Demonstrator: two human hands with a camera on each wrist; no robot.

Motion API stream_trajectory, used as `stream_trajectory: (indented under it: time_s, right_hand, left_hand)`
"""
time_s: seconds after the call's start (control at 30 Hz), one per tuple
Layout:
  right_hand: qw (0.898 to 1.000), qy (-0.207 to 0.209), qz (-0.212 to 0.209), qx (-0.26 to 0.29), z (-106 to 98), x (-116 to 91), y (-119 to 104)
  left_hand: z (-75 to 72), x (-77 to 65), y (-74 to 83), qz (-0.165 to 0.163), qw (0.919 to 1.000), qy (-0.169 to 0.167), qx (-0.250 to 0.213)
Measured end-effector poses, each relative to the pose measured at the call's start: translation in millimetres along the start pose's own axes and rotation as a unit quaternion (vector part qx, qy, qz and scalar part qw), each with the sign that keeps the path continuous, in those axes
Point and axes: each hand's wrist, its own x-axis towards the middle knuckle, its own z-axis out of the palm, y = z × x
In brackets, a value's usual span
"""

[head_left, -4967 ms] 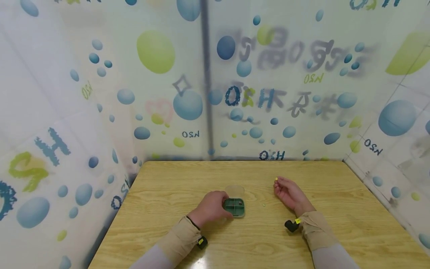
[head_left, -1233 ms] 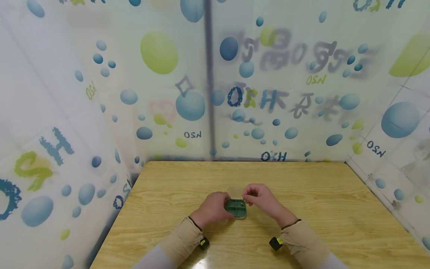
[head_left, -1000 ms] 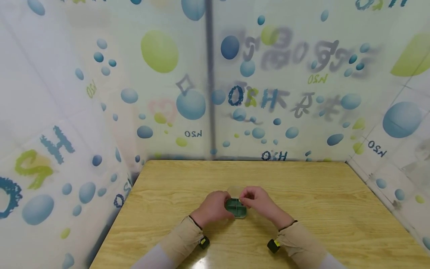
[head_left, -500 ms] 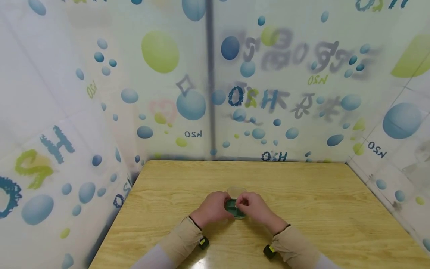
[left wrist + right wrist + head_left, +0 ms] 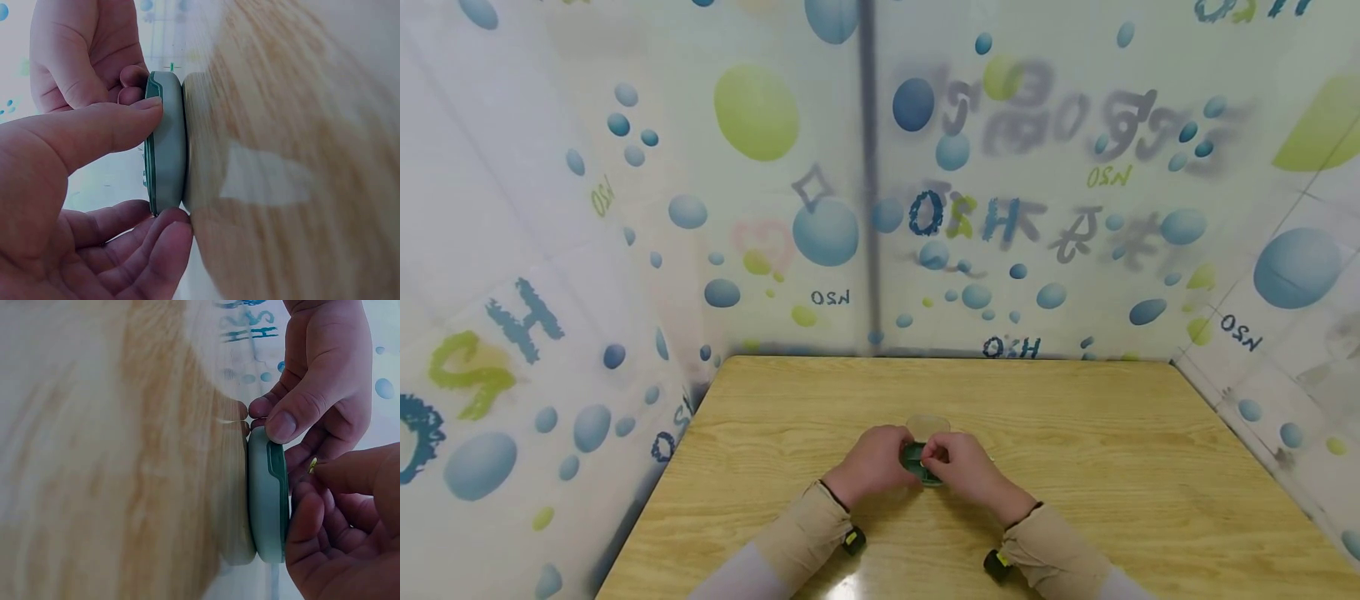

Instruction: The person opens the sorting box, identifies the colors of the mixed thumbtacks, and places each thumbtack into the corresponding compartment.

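A small green pill box with several compartments lies on the table, its clear lid swung back on the far side. My left hand holds it from the left, thumb on the near side and fingers round the far side. In the right wrist view, thumb and fingers of my right hand pinch a tiny yellow pill just above the open box. That hand covers the box's right half in the head view, so what lies in those compartments is hidden.
The wooden table reaches back to a curtain printed with bubbles and letters. Just right of my right hand, a tiny pale piece shows on the tabletop.
My right hand came in from the right with the yellow pill, then moved left and slightly nearer over the box. My left hand kept its grip on the box, nearly still.
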Motion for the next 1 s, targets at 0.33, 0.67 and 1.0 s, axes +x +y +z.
stream_trajectory:
  time_s: [0.33,0.67,1.0]
  right_hand:
    - [1.0,-0.009,0.009,0.005,0.6,1.3,1.9]
    - [1.0,-0.01,0.012,0.013,0.0,2.1,3.1]
    - [0.999,-0.016,0.018,0.032,-0.2,2.8,9.4]
  left_hand:
    - [-1.9,-0.7,0.6,-0.001,1.0,0.0,0.005]
    - [-2.4,0.2,0.1,0.003,1.0,0.003,0.001]
    - [-1.0,0.8,0.5,0.0,1.0,0.003,0.004]
